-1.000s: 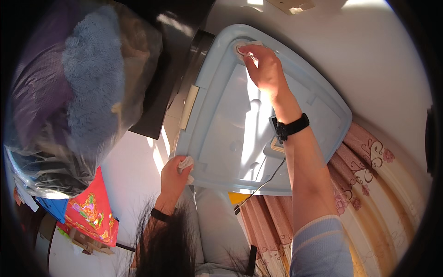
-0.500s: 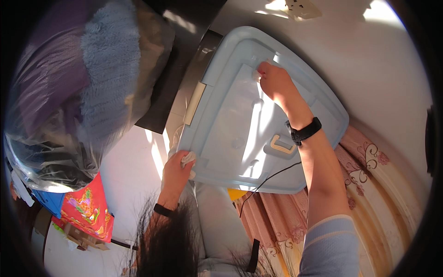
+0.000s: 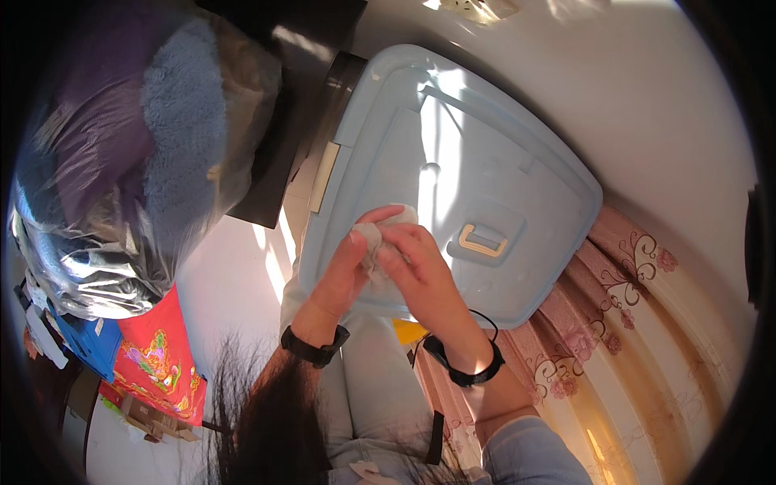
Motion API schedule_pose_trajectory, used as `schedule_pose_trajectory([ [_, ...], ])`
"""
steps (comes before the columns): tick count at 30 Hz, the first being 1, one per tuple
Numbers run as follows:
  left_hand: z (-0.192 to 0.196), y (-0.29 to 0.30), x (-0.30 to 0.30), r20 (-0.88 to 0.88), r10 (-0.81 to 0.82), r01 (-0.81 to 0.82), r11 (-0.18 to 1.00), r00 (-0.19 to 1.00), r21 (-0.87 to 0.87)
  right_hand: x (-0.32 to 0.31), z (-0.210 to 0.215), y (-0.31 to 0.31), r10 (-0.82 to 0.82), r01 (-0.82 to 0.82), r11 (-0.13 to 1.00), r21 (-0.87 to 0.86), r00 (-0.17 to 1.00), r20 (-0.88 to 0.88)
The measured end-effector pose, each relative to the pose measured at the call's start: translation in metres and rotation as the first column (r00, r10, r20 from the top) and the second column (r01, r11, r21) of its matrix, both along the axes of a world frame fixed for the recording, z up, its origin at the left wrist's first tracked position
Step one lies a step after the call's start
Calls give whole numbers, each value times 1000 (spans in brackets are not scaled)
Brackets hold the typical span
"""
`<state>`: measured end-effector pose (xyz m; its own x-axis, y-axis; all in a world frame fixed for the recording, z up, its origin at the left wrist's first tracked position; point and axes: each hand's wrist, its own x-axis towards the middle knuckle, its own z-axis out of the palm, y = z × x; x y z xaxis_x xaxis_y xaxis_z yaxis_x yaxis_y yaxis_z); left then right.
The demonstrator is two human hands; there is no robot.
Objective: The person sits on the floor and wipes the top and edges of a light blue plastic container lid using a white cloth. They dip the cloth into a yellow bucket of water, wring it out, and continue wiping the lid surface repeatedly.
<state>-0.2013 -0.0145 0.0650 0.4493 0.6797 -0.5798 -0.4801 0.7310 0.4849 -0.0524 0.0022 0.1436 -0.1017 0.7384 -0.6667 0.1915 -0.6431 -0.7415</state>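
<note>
White wall and floor frame the scene, with a pink flowered curtain (image 3: 630, 323) at right and a big clear bag (image 3: 137, 162) of blue and purple fabric at left. Between them sits a pale blue bin lid (image 3: 501, 162), its long axis running from upper left to lower right, a cream handle (image 3: 482, 240) near its lower end. Over the lid's near edge both hands meet: the left hand (image 3: 343, 271) and right hand (image 3: 420, 271) pinch a small white cloth (image 3: 378, 238) between their fingertips, crumpled, without a clear long axis, each hand equally close.
</note>
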Motion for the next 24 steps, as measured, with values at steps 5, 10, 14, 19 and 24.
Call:
schedule_pose_trajectory([
  [5, -2, 5, 7, 196, 291, -207, 909, 936, -361, 26, 23, -15, -84, 4, 963, 269, 955, 285],
  [10, -6, 10, 24, 213, 285, -190, 906, 935, -377, 49, -41, -11, -396, 393, 918, -47, 914, -86],
  [14, 0, 15, 33, 14, 163, -155, 960, 987, -233, 58, -78, -17, -449, 439, 880, -184, 894, -13],
  [19, 4, 16, 9, -423, 85, -159, 977, 902, -142, 129, -85, 9, -693, 622, 718, 312, 678, 243],
  [24, -29, 13, -26, -777, -181, 86, 983, 603, -163, 224, -118, 70, -528, -61, 820, 569, 303, 793],
])
